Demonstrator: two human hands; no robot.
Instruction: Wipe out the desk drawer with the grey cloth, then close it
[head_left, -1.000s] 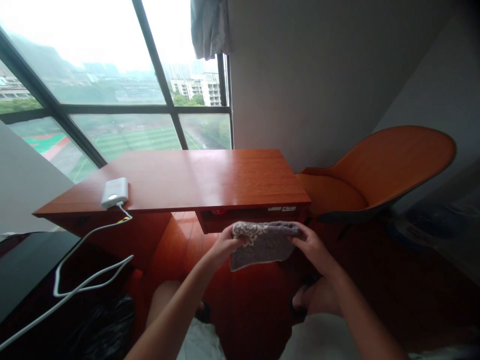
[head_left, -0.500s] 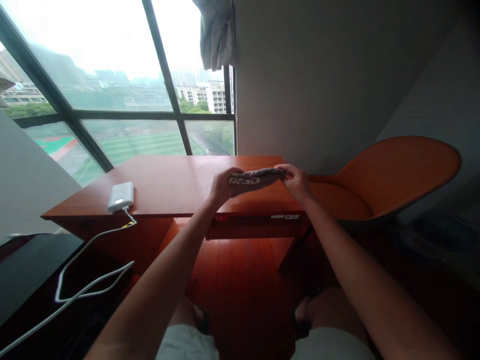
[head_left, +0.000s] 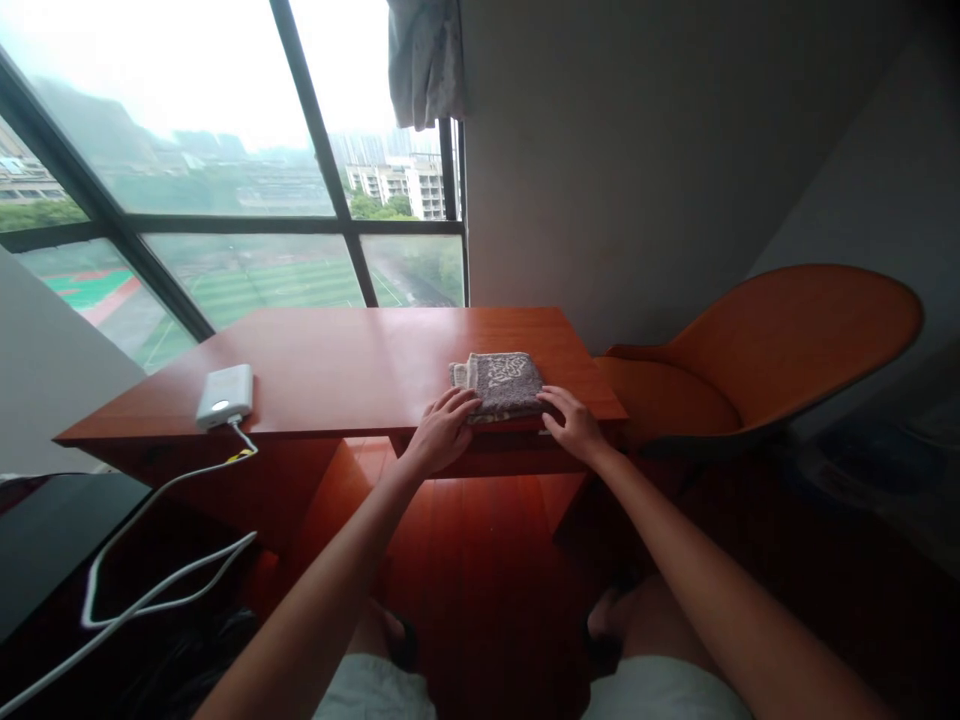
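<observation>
A folded grey patterned towel (head_left: 499, 383) lies flat on the red-brown wooden desk (head_left: 337, 370), near its front right edge. My left hand (head_left: 439, 435) rests at the towel's near left corner, fingers stretched out and touching the cloth. At the near right corner my right hand (head_left: 574, 425) lies with its fingers extended, the tips at the towel's edge. Neither hand holds anything.
A white power bank (head_left: 225, 395) sits on the desk's left side with a white cable (head_left: 150, 540) looping down to the floor. An orange chair (head_left: 757, 350) stands to the right. A large window (head_left: 225, 200) and a wall are behind the desk.
The towel, held up in both hands before, was carried over the desk and laid flat on it. Both hands have let go and drawn back to its near edge.
</observation>
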